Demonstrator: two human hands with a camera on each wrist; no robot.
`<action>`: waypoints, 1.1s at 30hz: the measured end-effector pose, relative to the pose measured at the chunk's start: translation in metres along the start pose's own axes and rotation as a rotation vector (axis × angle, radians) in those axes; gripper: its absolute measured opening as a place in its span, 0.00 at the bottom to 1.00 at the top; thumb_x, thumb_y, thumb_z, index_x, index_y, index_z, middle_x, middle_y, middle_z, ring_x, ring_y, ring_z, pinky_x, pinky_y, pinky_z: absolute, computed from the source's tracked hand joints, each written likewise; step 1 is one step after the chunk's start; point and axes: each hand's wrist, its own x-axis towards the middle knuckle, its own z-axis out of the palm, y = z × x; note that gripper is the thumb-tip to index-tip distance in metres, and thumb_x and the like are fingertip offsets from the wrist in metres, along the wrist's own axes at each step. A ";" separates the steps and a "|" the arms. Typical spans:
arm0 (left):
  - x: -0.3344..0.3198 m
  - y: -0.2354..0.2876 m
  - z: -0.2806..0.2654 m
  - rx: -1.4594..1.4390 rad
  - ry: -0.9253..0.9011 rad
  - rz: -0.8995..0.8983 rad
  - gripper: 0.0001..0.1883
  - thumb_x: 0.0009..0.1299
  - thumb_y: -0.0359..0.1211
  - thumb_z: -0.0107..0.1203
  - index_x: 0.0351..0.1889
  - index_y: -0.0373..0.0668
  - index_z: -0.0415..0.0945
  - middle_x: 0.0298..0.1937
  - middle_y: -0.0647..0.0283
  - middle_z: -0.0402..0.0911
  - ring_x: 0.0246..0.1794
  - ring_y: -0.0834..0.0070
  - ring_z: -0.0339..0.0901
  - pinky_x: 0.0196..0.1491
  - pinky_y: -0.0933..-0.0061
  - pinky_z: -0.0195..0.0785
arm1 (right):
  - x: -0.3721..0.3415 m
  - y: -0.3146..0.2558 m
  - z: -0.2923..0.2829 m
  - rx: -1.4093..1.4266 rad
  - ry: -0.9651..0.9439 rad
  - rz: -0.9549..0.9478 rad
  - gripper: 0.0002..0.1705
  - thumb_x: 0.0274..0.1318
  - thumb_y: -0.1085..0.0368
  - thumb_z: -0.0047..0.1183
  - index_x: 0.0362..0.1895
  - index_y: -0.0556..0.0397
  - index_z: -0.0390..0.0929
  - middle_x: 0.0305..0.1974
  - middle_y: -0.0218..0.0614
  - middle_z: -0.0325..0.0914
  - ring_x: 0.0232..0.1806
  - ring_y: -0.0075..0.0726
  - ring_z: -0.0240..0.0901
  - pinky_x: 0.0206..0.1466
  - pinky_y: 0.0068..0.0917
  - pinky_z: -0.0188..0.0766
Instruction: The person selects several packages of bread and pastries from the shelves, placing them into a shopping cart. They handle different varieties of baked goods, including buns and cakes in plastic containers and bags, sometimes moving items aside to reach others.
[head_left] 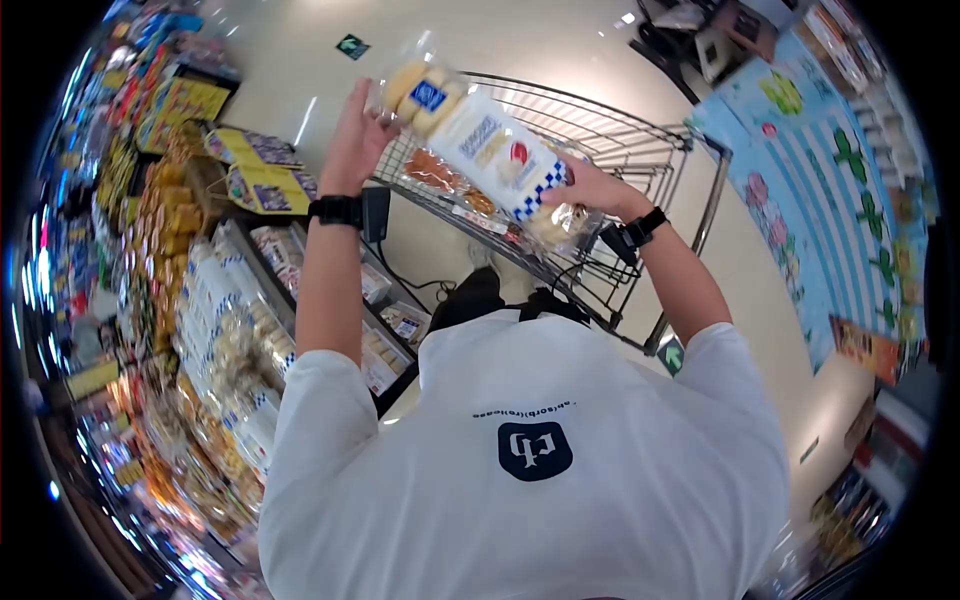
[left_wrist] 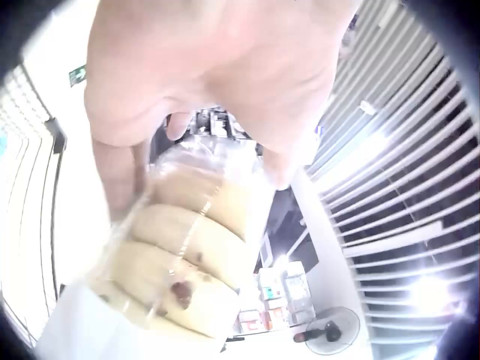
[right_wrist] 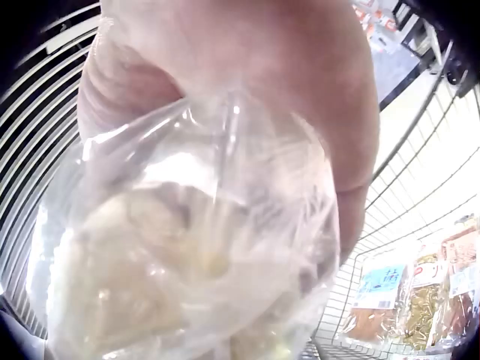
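Note:
A long clear bag of round pale buns with a white and blue-checked label (head_left: 490, 145) is held at a slant over a shopping cart. The left hand (head_left: 355, 140) holds its upper-left end; in the left wrist view that hand (left_wrist: 217, 67) has fingers and thumb on either side of the bag, with buns (left_wrist: 180, 247) showing through the plastic. At the lower-right end the right hand (head_left: 598, 188) grips the bag, thumb over the label. In the right wrist view the right hand (right_wrist: 247, 67) is around the crinkled clear plastic (right_wrist: 202, 247).
Below the bag, the wire cart (head_left: 690, 150) holds several packaged foods (right_wrist: 379, 296). Shelves of bagged bread (head_left: 225, 320) and yellow signs (head_left: 265, 170) stand at the left. A blue patterned display (head_left: 800, 190) is on the right. A cable (head_left: 405, 285) hangs near the left wrist.

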 end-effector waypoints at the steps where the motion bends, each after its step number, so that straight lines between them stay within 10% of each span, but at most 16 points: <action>1: 0.026 -0.014 0.008 -0.062 -0.150 0.044 0.21 0.75 0.42 0.45 0.61 0.42 0.63 0.56 0.61 0.73 0.58 0.69 0.70 0.57 0.65 0.66 | -0.001 0.001 0.000 0.184 0.111 -0.060 0.43 0.52 0.60 0.65 0.68 0.58 0.57 0.52 0.37 0.76 0.51 0.27 0.73 0.56 0.25 0.70; 6: 0.043 -0.132 0.072 0.413 -0.467 0.015 0.39 0.67 0.33 0.61 0.69 0.37 0.47 0.61 0.53 0.68 0.61 0.67 0.68 0.60 0.66 0.68 | 0.012 0.018 0.009 0.297 0.539 -0.202 0.37 0.50 0.61 0.68 0.60 0.58 0.64 0.50 0.37 0.77 0.51 0.27 0.73 0.56 0.27 0.71; 10: 0.051 -0.180 0.083 0.255 -0.465 -0.060 0.35 0.65 0.30 0.63 0.66 0.37 0.54 0.60 0.55 0.70 0.58 0.70 0.70 0.59 0.71 0.68 | 0.038 0.075 0.011 0.432 0.717 -0.192 0.41 0.51 0.60 0.67 0.65 0.58 0.59 0.54 0.39 0.73 0.53 0.30 0.71 0.57 0.28 0.70; 17: 0.112 -0.247 0.012 0.441 -0.486 -0.518 0.24 0.67 0.31 0.61 0.59 0.36 0.67 0.53 0.59 0.78 0.51 0.74 0.75 0.51 0.73 0.71 | 0.085 0.174 0.018 0.537 0.631 0.165 0.30 0.55 0.53 0.64 0.56 0.57 0.71 0.43 0.30 0.77 0.42 0.21 0.70 0.43 0.23 0.69; 24: 0.189 -0.341 -0.047 0.398 -0.667 -0.734 0.28 0.70 0.38 0.59 0.65 0.39 0.64 0.59 0.62 0.73 0.55 0.75 0.72 0.51 0.72 0.69 | 0.150 0.303 0.000 0.786 0.633 0.198 0.30 0.56 0.59 0.63 0.59 0.57 0.68 0.49 0.33 0.76 0.47 0.27 0.73 0.48 0.27 0.72; 33: 0.216 -0.386 -0.056 0.793 -0.531 -0.667 0.27 0.66 0.39 0.63 0.60 0.44 0.66 0.50 0.66 0.77 0.45 0.77 0.73 0.43 0.72 0.69 | 0.172 0.333 -0.013 -0.069 0.814 0.687 0.45 0.47 0.48 0.67 0.54 0.70 0.59 0.48 0.59 0.75 0.49 0.53 0.76 0.49 0.35 0.74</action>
